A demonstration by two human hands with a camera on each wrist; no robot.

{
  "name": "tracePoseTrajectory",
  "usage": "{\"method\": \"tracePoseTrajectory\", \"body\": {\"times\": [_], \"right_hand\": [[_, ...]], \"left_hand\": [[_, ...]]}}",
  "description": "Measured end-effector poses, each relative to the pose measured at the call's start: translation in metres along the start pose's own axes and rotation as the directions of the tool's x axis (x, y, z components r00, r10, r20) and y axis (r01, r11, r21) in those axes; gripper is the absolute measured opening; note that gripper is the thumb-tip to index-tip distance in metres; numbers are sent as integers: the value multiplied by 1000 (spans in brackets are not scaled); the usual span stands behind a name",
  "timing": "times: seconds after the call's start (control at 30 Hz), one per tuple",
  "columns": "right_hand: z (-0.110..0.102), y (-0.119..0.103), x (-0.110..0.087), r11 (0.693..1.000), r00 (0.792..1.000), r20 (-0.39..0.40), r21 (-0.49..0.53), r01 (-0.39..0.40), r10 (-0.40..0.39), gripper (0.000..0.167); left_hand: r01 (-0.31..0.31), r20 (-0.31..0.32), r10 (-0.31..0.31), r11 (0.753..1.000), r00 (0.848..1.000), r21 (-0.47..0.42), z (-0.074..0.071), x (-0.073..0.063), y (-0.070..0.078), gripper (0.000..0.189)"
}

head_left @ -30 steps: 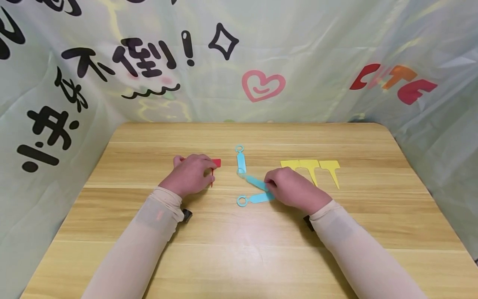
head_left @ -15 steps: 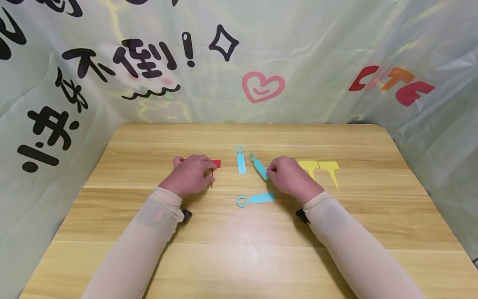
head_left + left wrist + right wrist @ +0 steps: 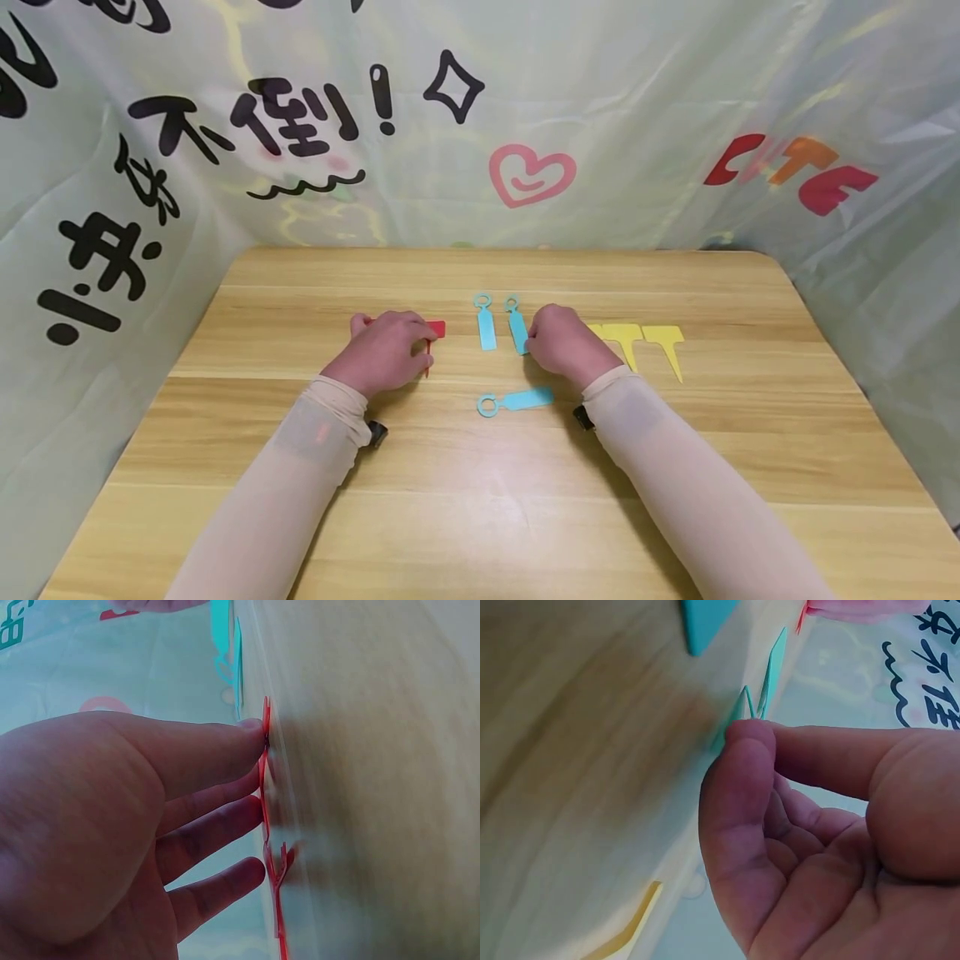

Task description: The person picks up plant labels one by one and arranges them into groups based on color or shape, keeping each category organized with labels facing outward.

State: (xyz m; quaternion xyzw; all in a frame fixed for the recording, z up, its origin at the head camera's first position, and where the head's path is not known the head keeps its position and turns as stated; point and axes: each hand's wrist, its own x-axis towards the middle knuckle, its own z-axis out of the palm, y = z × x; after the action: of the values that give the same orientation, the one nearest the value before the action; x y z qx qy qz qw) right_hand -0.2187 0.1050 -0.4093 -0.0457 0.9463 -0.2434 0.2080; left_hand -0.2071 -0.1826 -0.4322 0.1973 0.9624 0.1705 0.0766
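Note:
My right hand [image 3: 570, 343] pinches the lower end of a blue ring-topped tag [image 3: 517, 329] between thumb and curled forefinger, just over the table. To its left lies another blue tag [image 3: 487, 329], nearly parallel, ring at the far end. A third blue tag [image 3: 525, 399] lies sideways nearer me, its ring pointing left. My left hand [image 3: 382, 350] rests over red T-shaped plant labels [image 3: 437, 329] and mostly hides them. In the left wrist view its thumb and fairly straight fingertips touch the red labels [image 3: 265, 780] on the tabletop.
Yellow T-shaped plant labels [image 3: 663, 333] lie in a row right of my right hand, which covers part of the row. The wooden table [image 3: 480, 517] ends at a printed cloth backdrop [image 3: 637, 167] behind and at the sides.
My right hand has moved away from me, turning the pinched blue tag from a slant to nearly upright beside the first blue tag. My left hand has stayed on the red labels.

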Motion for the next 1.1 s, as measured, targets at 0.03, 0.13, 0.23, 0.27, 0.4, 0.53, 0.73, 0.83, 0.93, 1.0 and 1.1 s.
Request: {"method": "tracePoseTrajectory", "body": {"times": [0.03,0.13,0.23,0.27,0.4,0.53,0.73,0.83,0.93,1.0,1.1], "right_hand": [[0,-1,1,1000,1000,5,-4,-6,6,56],[0,-3,5,1000,1000,7,-16,-16,16,54],[1,-7,9,999,999,6,-34,-36,37,47],[1,-8,10,998,999,6,-42,-43,43,44],[3,-13,14,994,998,2,-86,-69,69,32],[5,-15,17,991,997,-2,-111,-75,75,22],[5,-18,19,991,997,-2,-109,-73,74,20],[5,-20,19,991,998,-8,-116,-65,65,20],[5,-21,19,990,998,-9,-129,-58,57,21],[5,-22,19,989,998,-7,-133,-60,59,22],[5,-24,17,988,998,-3,-137,-66,66,20]], "left_hand": [[0,2,0,1000,1000,-1,0,0,0,22],[-1,4,1,1000,1000,-1,-1,-1,1,21],[2,6,-2,1000,1000,2,-1,-1,1,20],[3,7,-3,1000,1000,2,-1,-1,1,20],[6,10,-6,1000,1000,1,-1,0,1,21],[3,8,-3,1000,1000,-5,-1,-1,1,21],[-1,4,1,1000,1000,-5,-2,-1,1,20],[-2,4,2,1000,1000,-5,-2,-1,1,21],[-4,1,4,1000,1000,-2,-2,-2,1,22],[-6,-3,6,1000,1000,1,-2,-1,1,23],[-7,-10,7,1000,1000,5,-2,-1,1,24]]}}
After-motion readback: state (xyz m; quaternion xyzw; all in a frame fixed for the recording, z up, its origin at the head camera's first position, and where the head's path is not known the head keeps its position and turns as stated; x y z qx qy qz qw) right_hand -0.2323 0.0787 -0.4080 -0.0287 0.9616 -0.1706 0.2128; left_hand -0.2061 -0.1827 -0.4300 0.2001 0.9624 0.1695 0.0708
